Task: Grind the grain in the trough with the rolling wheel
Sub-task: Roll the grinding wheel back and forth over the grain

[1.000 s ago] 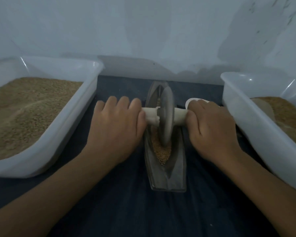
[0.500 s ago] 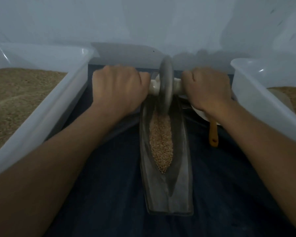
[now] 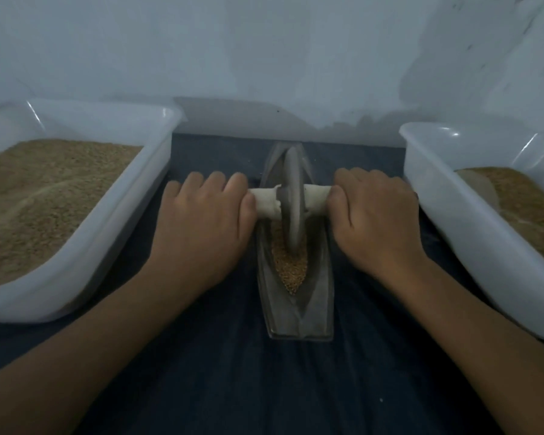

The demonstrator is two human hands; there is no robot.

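A dark boat-shaped metal trough [image 3: 299, 312] lies lengthwise on the dark cloth in the middle. Golden grain [image 3: 289, 268] fills its groove. A grey disc wheel [image 3: 292, 199] stands upright in the groove, its rim on the grain near the middle of the trough. A pale axle handle [image 3: 264, 202] passes through the wheel. My left hand [image 3: 204, 227] grips the left end of the axle. My right hand [image 3: 374, 221] grips the right end. The axle ends are hidden inside my fists.
A white plastic tub [image 3: 117, 221] full of grain stands to the left. Another white tub [image 3: 471, 227] with grain stands to the right. A pale wall [image 3: 264, 58] rises close behind the trough. Dark cloth [image 3: 264, 387] covers the surface in front.
Both hands pulled the wheel back from the far end of the trough to its middle, after having pushed it forward. The spoon seen beside the trough is now hidden.
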